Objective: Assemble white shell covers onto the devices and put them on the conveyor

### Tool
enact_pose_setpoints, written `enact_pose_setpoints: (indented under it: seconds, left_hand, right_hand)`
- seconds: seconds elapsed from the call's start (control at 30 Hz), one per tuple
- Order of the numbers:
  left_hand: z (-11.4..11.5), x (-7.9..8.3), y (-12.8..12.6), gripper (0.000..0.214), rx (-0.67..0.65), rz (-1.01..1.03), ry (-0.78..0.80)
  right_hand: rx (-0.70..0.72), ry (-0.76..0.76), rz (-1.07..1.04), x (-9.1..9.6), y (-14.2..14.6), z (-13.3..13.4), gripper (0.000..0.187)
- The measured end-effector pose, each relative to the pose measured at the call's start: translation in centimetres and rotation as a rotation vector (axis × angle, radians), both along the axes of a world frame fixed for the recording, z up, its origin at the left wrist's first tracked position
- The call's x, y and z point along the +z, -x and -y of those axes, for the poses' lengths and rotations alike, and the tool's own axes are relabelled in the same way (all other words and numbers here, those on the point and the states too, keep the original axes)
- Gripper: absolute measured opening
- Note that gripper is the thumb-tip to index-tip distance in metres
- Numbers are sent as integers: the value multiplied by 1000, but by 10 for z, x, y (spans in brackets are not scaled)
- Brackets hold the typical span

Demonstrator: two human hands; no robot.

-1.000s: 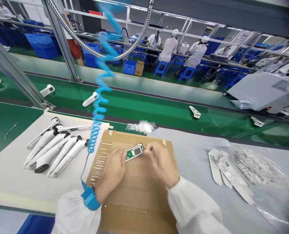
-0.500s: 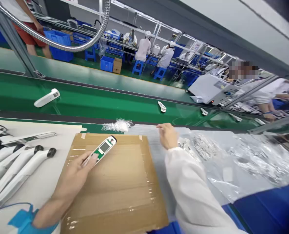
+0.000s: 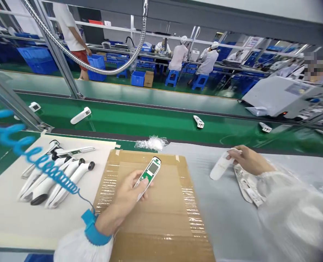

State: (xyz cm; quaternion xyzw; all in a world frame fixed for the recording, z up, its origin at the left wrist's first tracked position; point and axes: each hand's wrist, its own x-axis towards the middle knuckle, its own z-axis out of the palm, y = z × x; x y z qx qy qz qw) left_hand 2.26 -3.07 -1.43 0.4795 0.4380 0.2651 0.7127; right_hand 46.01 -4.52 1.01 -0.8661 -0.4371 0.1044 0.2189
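I've got the left hand [image 3: 124, 200] curled around the green circuit board [image 3: 149, 174] above the cardboard pad [image 3: 153, 233], the right hand [image 3: 248, 160] pinching a white plastic shell [image 3: 221, 164] off to the right, board not yet covered, and white handsets [image 3: 57, 182] lying at left.

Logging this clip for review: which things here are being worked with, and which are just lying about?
In use: left hand holding a green circuit board; right hand holding a white plastic shell; taped cardboard pad under the left hand.

Lying about: white handheld units on the white sheet; crumpled clear plastic; white units on the green conveyor.
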Motion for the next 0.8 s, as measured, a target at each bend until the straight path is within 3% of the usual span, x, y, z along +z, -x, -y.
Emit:
enact_pose_setpoints:
  seconds: [0.1,0.17,0.27,0.37,0.5,0.6,0.67,0.8]
  left_hand:
    - [1,-3,0,55,15,-49,-61]
    - [2,-5,0,49,54,-141,-164]
    - [2,-9,-1,37,95,-241,-414]
    - [3,-13,-2,30,68,-342,-629]
    - [2,-18,2,28,8,-389,-652]
    - [0,-18,5,26,-15,-320,-585]
    - [0,-15,4,26,-13,-310,-624]
    - [11,-11,-7,37,-19,-431,-807]
  right_hand:
    - [47,-76,-420,12,47,4,8]
    - [103,-120,-628,10,93,9,20]
    - [364,-126,-1058,-6,166,15,38]
    - [489,-155,-1288,-27,220,19,39]
    - [498,-242,-1268,-47,248,22,41]
    - [516,-316,-1142,-52,252,23,40]
    - [493,-360,-1116,-52,257,22,41]
    - [238,-424,-1421,-44,279,12,45]
